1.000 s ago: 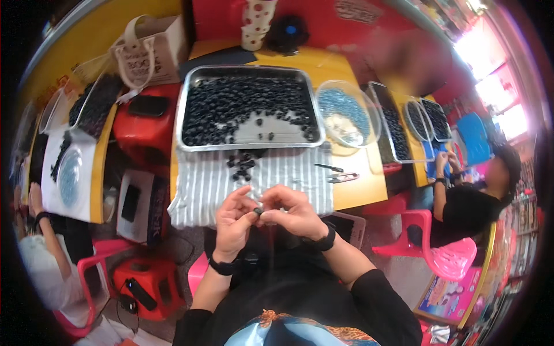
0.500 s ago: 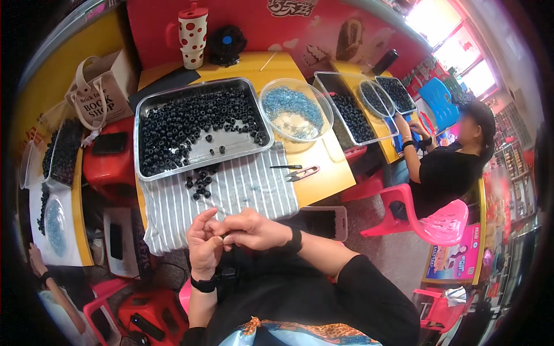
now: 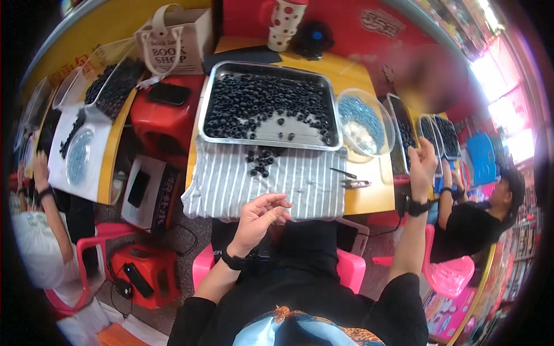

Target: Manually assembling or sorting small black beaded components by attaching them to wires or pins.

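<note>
Blk beads point(image 3: 254, 95) in rimmed metal tray point(image 3: 277, 143), few loose on striped cloth point(image 3: 311, 203), prob. so none roll off; L hand point(image 3: 261, 221) nr cloth's front edge, R hand point(image 3: 423, 167) up at right, each grip part-curled, can't tell if holding.

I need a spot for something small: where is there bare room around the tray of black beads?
The striped cloth is bare left of the loose black beads, in front of the metal tray. The yellow tabletop shows a smaller patch right of the snips, below the clear round tub. Crowded: the cloth beneath those beads, and most of the tray.
</note>
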### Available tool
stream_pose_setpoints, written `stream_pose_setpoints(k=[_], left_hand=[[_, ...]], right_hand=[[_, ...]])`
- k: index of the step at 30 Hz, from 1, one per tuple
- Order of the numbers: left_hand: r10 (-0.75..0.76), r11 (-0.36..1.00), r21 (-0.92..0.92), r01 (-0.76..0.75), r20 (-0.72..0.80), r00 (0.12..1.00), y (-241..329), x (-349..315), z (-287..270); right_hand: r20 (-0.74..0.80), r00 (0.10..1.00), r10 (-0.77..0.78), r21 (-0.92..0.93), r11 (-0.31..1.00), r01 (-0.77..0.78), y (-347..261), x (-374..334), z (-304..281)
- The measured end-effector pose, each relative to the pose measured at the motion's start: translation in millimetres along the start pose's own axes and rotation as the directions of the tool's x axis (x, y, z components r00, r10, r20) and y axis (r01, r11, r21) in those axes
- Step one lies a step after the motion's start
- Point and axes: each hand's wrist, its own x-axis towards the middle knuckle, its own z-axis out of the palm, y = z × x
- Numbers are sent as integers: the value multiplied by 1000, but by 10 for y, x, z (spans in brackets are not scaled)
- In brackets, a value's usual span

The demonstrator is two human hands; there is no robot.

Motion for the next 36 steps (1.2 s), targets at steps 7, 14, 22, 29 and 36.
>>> stream_pose_setpoints(k=[7, 14, 22, 29, 36], left_hand=[[132, 984, -70, -161, -311, 941, -13, -11, -34], [165, 971, -92, -222, -420, 892, -14, 41, -49], [88, 994, -41, -104, -294, 952, 55, -1, -6], [15, 993, 115, 1, -143, 990, 82, 1, -86], [27, 1000, 0, -27, -134, 991, 47, 29, -91]], right_hand=[[593, 714, -372, 426, 897, 114, -1268, -960, 1145], [694, 573, -436, 153, 867, 475, -1713, -1114, 1718], [477, 641, -601, 364, 799, 478, -1676, -1497, 1410], [494, 732, -470, 522, 833, 183, -1406, -1572, 1140], [468, 849, -243, 290, 950, 112, -883, -1295, 1090]])
